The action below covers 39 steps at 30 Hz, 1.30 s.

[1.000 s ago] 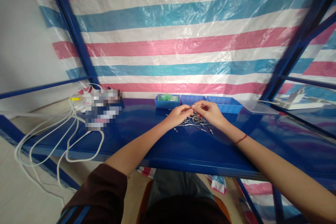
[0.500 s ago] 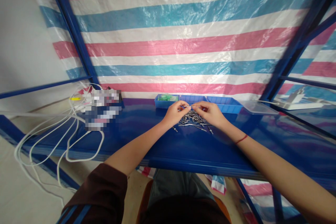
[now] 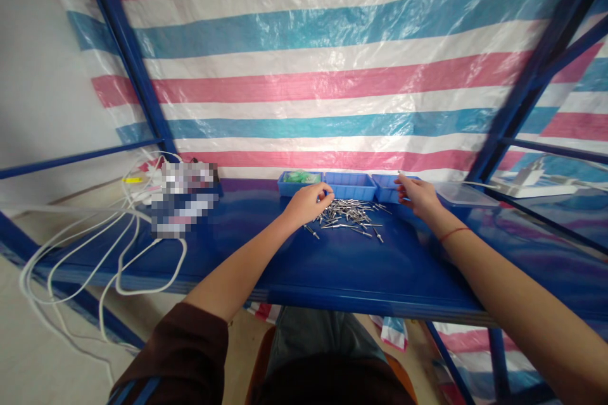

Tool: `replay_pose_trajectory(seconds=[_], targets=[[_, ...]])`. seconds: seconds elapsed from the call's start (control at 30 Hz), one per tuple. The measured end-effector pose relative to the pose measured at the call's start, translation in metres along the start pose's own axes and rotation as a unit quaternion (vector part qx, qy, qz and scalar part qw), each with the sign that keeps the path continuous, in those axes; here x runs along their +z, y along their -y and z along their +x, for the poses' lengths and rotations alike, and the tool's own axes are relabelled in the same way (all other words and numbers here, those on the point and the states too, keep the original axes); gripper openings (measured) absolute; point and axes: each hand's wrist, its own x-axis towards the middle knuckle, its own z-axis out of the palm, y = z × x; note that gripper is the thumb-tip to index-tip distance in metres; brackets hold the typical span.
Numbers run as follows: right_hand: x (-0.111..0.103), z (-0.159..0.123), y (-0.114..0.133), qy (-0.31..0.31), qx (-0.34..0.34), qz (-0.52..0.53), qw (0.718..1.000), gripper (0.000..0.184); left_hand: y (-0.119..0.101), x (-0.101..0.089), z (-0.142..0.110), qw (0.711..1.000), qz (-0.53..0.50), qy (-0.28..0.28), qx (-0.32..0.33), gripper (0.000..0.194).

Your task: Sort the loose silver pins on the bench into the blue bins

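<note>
A pile of small metal rivets (image 3: 349,212) lies on the blue shelf (image 3: 332,266). My left hand (image 3: 308,201) rests at the pile's left edge, fingers curled in a pinch; what they hold is too small to name. My right hand (image 3: 417,195) is out to the right at the right blue tray (image 3: 387,188), fingers pinched on a thin rivet. Behind the pile stand a middle blue tray (image 3: 350,185) and a left blue tray (image 3: 299,182) with green pieces inside.
White cables (image 3: 118,234) and a blurred power strip (image 3: 183,199) lie at the left of the shelf. A clear plastic lid (image 3: 463,194) sits at the right. A striped tarp (image 3: 327,69) and blue rack posts (image 3: 123,50) close the back.
My hands were together above the pile, pulling a rivet between them. They have parted: my right hand has swung right to the right tray, my left hand has stayed by the pile.
</note>
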Motion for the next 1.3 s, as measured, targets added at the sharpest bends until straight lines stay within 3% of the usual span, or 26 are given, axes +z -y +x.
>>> replay_pose_trajectory(seconds=[0.1,0.2,0.27,0.33,0.37,0.4,0.5,0.63,0.7,1.07,1.17,1.3], targets=[[-0.002,0.0,-0.001,0.014,-0.044,-0.085,0.995,0.028,0.002,0.003,0.0,1.0,-0.001,0.006,-0.03,0.025],[0.016,-0.028,0.01,0.098,-0.172,-0.193,0.961,0.036,0.009,0.006,0.002,0.996,-0.016,-0.01,-0.091,0.025],[0.036,-0.059,0.021,0.215,-0.275,-0.244,0.905,0.037,0.016,0.006,0.003,0.991,-0.03,-0.038,-0.121,0.024],[0.056,-0.093,0.029,0.352,-0.361,-0.283,0.816,0.036,0.023,0.005,0.004,0.988,-0.036,-0.06,-0.136,0.024],[0.065,-0.109,0.031,0.382,-0.394,-0.315,0.774,0.036,0.025,0.004,0.005,0.987,-0.038,-0.067,-0.138,0.024],[0.074,-0.122,0.032,0.394,-0.421,-0.35,0.738,0.036,0.027,0.003,0.005,0.987,-0.039,-0.07,-0.14,0.024],[0.092,-0.146,0.028,0.371,-0.457,-0.448,0.673,0.037,0.029,0.0,0.004,0.987,-0.044,-0.071,-0.14,0.025],[0.101,-0.147,0.023,0.348,-0.487,-0.531,0.6,0.027,0.026,0.0,0.004,0.99,-0.05,-0.059,-0.12,0.025],[0.101,-0.141,0.023,0.342,-0.486,-0.548,0.589,0.025,0.025,0.001,0.004,0.992,-0.052,-0.045,-0.104,0.024],[0.08,-0.112,0.022,0.29,-0.439,-0.615,0.587,0.017,0.021,0.01,0.001,0.998,-0.041,0.013,-0.036,0.031],[0.077,-0.111,0.026,0.258,-0.43,-0.609,0.614,0.023,0.016,0.009,0.0,0.998,-0.049,0.036,0.005,0.039],[0.072,-0.104,0.032,0.231,-0.415,-0.556,0.682,0.025,0.013,0.011,0.0,0.995,-0.078,0.064,0.025,0.038]])
